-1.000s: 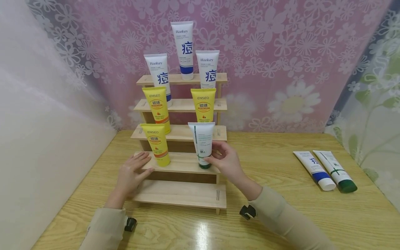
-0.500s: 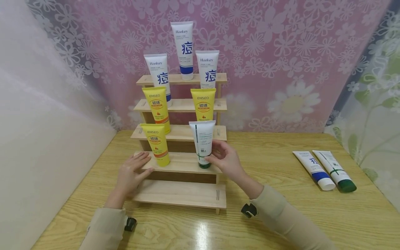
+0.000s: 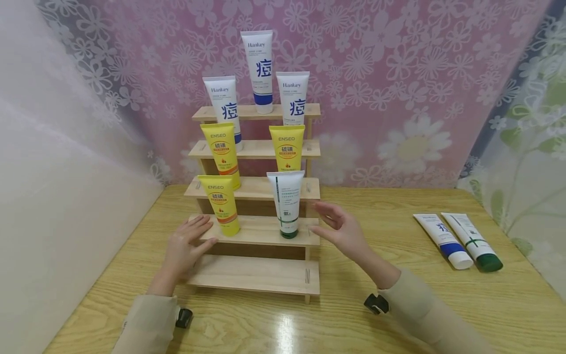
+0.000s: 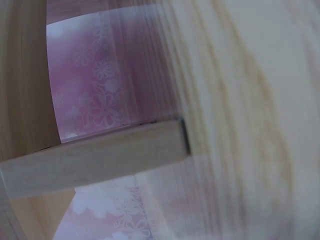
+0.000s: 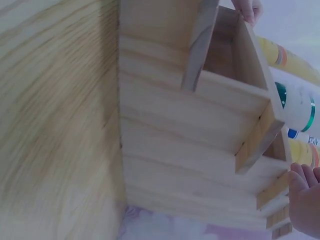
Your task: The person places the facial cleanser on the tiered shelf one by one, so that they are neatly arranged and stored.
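On the second-lowest step of a wooden tiered shelf (image 3: 256,273) stands a white tube with a green cap (image 3: 287,204), upright on its cap. My right hand (image 3: 342,231) is just right of it, apart from the tube, fingers loosely bent and holding nothing; the right wrist view shows this hand (image 5: 306,200) at the edge. At the left end of the same step my left hand (image 3: 187,246) rests on the shelf, near a yellow tube (image 3: 220,205). The left wrist view shows only shelf wood (image 4: 95,160) close up, with no hand.
Higher steps carry two more yellow tubes (image 3: 223,155) and several white-and-blue tubes (image 3: 258,71). On the wooden table (image 3: 380,305) at the right lie a white-and-blue tube (image 3: 444,241) and another white-and-green tube (image 3: 473,241). A floral backdrop (image 3: 362,162) hangs behind the shelf.
My right hand has let go of the white-and-green tube and drawn away to the right. The tube stays standing on the step. My left hand has not moved.
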The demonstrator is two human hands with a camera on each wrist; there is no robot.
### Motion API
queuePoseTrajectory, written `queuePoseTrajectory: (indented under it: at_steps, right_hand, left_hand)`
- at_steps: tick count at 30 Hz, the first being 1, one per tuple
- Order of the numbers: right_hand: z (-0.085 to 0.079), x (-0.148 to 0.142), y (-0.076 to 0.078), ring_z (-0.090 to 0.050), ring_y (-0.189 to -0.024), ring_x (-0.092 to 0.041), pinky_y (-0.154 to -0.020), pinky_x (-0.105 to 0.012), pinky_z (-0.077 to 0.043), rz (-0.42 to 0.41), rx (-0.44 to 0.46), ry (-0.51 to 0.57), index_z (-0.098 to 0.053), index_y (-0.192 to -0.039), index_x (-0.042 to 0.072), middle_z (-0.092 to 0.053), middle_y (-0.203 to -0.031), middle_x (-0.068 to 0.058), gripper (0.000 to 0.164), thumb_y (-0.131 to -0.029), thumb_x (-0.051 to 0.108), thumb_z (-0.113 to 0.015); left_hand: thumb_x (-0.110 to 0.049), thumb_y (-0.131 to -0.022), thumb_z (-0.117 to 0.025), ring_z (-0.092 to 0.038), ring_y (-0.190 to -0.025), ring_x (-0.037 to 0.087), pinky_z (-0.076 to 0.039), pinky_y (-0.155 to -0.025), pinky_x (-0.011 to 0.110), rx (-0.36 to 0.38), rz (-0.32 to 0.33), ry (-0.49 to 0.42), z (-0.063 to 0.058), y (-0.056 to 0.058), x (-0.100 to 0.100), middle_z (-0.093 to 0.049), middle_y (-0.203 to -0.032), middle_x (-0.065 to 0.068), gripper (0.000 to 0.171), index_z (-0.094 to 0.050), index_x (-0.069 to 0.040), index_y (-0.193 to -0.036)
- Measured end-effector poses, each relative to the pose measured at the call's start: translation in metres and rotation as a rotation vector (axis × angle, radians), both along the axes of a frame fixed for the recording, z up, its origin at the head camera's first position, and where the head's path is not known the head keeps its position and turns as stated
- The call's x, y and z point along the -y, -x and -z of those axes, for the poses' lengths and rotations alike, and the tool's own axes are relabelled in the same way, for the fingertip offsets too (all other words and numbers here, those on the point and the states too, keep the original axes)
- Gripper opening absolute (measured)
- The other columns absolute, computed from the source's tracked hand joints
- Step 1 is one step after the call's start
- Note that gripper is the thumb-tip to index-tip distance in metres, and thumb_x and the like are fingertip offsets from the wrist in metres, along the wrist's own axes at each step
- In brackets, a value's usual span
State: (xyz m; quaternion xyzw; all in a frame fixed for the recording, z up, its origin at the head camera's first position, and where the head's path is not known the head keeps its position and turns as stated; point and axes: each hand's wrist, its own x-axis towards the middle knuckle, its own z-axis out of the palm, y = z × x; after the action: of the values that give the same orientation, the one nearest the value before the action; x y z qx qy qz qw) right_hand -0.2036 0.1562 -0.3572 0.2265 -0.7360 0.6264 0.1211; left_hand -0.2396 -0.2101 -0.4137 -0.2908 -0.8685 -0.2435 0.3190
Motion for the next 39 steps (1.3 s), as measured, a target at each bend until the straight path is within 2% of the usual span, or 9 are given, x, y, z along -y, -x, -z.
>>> queuePoseTrajectory:
  at_steps: [3,12,17,19,22,26,28,33,39]
  right_hand:
    - [0.004,-0.013,-0.002,-0.047,-0.111,-0.03,-0.092,-0.029,-0.038,0.012,0.0,-0.021,-0.048,-0.115,-0.012,-0.05,-0.117,-0.026,0.044,-0.074,-0.008,-0.065]
    - [0.015,-0.061,-0.007,-0.051,-0.105,-0.004,-0.088,-0.019,-0.04,0.12,-0.016,-0.112,-0.05,-0.115,-0.008,-0.052,-0.115,-0.019,0.041,-0.078,-0.001,-0.065]
    - [0.024,-0.095,-0.012,-0.048,-0.101,0.005,-0.085,-0.012,-0.04,0.214,-0.017,-0.201,-0.049,-0.114,-0.01,-0.054,-0.111,-0.005,0.04,-0.079,0.001,-0.064]
    - [0.027,-0.11,-0.015,-0.048,-0.099,0.008,-0.084,-0.011,-0.04,0.269,-0.015,-0.251,-0.05,-0.114,-0.009,-0.055,-0.109,-0.006,0.04,-0.079,0.004,-0.065]
    - [0.028,-0.132,-0.019,-0.046,-0.097,0.01,-0.08,-0.008,-0.04,0.346,0.026,-0.353,-0.05,-0.117,-0.006,-0.055,-0.111,-0.017,0.043,-0.082,0.013,-0.064]
    - [0.028,-0.161,-0.023,-0.049,-0.101,-0.004,-0.076,-0.004,-0.039,0.415,0.088,-0.475,-0.048,-0.12,-0.003,-0.052,-0.114,-0.022,0.048,-0.083,0.024,-0.062]
    - [0.028,-0.174,-0.025,-0.049,-0.1,-0.004,-0.074,-0.002,-0.038,0.436,0.107,-0.507,-0.048,-0.121,-0.004,-0.052,-0.114,-0.022,0.049,-0.084,0.026,-0.062]
    - [0.028,-0.202,-0.028,-0.038,-0.09,0.019,-0.071,0.0,-0.037,0.46,0.134,-0.531,-0.045,-0.121,-0.008,-0.049,-0.114,-0.027,0.052,-0.085,0.025,-0.061]
    - [0.033,-0.235,-0.023,-0.035,-0.081,0.024,-0.064,-0.003,-0.04,0.465,0.171,-0.569,-0.044,-0.121,-0.012,-0.048,-0.113,-0.033,0.054,-0.085,0.024,-0.061]
  left_hand:
    - [-0.037,-0.075,-0.068,-0.05,-0.109,0.029,-0.032,-0.096,0.047,0.002,-0.004,0.006,0.0,0.0,0.0,-0.058,-0.114,0.014,0.047,-0.065,0.001,-0.103]
    - [-0.027,-0.07,-0.074,-0.05,-0.11,0.029,-0.029,-0.099,0.044,-0.003,0.008,-0.016,0.002,0.001,0.001,-0.058,-0.114,0.014,0.044,-0.065,0.002,-0.103]
    - [-0.029,-0.071,-0.073,-0.05,-0.11,0.028,-0.03,-0.099,0.042,-0.002,0.001,0.001,0.002,0.0,0.0,-0.058,-0.114,0.014,0.045,-0.065,0.001,-0.103]
    - [-0.032,-0.073,-0.071,-0.05,-0.11,0.028,-0.029,-0.1,0.041,-0.001,-0.002,0.007,0.002,0.0,0.0,-0.058,-0.114,0.014,0.046,-0.065,0.001,-0.103]
    - [-0.034,-0.073,-0.07,-0.05,-0.109,0.029,-0.029,-0.1,0.042,-0.002,0.0,0.001,0.001,0.0,0.001,-0.058,-0.114,0.014,0.046,-0.065,0.001,-0.103]
    - [-0.03,-0.071,-0.072,-0.05,-0.109,0.03,-0.031,-0.097,0.045,-0.004,0.007,-0.013,0.001,0.001,0.001,-0.058,-0.113,0.015,0.045,-0.065,0.002,-0.102]
    - [-0.028,-0.07,-0.073,-0.051,-0.109,0.03,-0.031,-0.097,0.046,-0.003,0.007,-0.014,0.001,0.001,0.0,-0.058,-0.113,0.015,0.045,-0.065,0.002,-0.102]
    - [-0.029,-0.07,-0.073,-0.051,-0.109,0.029,-0.031,-0.097,0.045,0.002,0.002,-0.002,0.0,0.001,0.001,-0.058,-0.113,0.014,0.045,-0.065,0.001,-0.103]
    - [-0.033,-0.073,-0.071,-0.051,-0.108,0.03,-0.033,-0.095,0.049,-0.011,0.011,-0.008,0.0,0.0,0.001,-0.058,-0.112,0.014,0.047,-0.065,0.002,-0.103]
